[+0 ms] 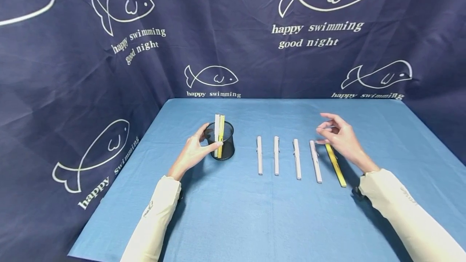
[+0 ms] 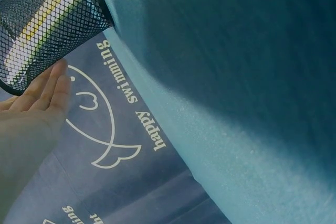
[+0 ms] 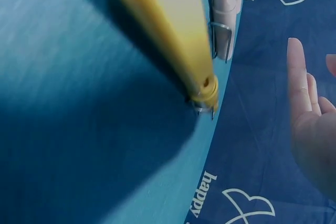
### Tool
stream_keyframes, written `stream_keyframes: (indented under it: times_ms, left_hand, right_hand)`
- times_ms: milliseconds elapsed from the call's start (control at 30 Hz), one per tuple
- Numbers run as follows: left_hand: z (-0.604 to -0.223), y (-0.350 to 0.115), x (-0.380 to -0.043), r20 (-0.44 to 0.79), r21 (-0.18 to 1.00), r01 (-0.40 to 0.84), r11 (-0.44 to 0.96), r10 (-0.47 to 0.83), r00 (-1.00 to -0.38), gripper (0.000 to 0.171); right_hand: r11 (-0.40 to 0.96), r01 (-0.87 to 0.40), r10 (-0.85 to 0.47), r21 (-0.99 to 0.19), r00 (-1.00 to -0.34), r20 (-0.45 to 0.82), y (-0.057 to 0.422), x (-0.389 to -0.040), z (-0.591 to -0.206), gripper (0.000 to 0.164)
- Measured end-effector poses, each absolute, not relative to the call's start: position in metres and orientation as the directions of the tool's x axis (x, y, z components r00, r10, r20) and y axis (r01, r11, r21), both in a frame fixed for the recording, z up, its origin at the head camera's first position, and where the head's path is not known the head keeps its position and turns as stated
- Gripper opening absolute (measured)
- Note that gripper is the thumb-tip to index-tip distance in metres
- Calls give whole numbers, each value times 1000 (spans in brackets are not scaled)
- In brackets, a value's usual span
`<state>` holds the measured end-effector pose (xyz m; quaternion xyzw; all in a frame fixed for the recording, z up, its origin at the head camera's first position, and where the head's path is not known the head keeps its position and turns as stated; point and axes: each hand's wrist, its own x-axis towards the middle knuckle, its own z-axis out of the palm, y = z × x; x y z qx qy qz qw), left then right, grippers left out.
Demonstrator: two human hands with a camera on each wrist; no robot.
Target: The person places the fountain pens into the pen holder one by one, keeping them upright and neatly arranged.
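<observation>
My left hand point(image 1: 194, 148) holds a black mesh pen holder point(image 1: 228, 148), thumb across the near side and fingers at its far left. Inside stand a white pen point(image 1: 217, 126) and a yellow pen point(image 1: 221, 124); in the left wrist view the fingers point(image 2: 55, 90) lie along the mesh. Over the far end of another yellow pen point(image 1: 336, 167) on the table hovers my right hand point(image 1: 338, 134), fingers loosely bent and holding nothing. Nearest to that pen on its left is a pale pen point(image 1: 316, 163). The right wrist view shows the yellow pen point(image 3: 176, 30) up close, apart from the hand point(image 3: 315, 124).
Further pale pens lie spaced in a row: one point(image 1: 297, 159), another point(image 1: 276, 157) and a third point(image 1: 259, 156) closest to the holder. A blue cloth point(image 1: 233, 217) covers the table. Dark blue curtains point(image 1: 255, 64) with white fish drawings hang behind and at the sides.
</observation>
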<state>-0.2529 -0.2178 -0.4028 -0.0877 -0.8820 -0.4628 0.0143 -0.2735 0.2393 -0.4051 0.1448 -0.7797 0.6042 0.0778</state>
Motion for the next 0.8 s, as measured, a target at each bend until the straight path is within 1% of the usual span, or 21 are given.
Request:
stream_keyframes:
  times_ms: [133, 300, 433, 533, 800]
  left_hand:
    - [-403, -217, -252, 100, 810, 161, 564, 137, -986, 94]
    - [-403, -218, -251, 102, 811, 163, 562, 138, -985, 93]
    - [-402, -218, -251, 107, 810, 167, 562, 138, -985, 94]
    - [-402, -218, -251, 107, 809, 167, 563, 139, -984, 94]
    - [-401, -217, -251, 104, 805, 164, 571, 136, -985, 93]
  right_hand:
    - [216, -321, -128, -922, -946, 299, 245, -271, -407, 49]
    - [285, -305, -132, -909, -952, 278, 253, -269, -411, 55]
    - [297, -286, -148, -911, -956, 252, 257, -269, -412, 58]
    - [285, -274, -159, -919, -958, 236, 260, -267, -411, 58]
    - [311, -260, -164, -914, -962, 218, 269, -262, -411, 56]
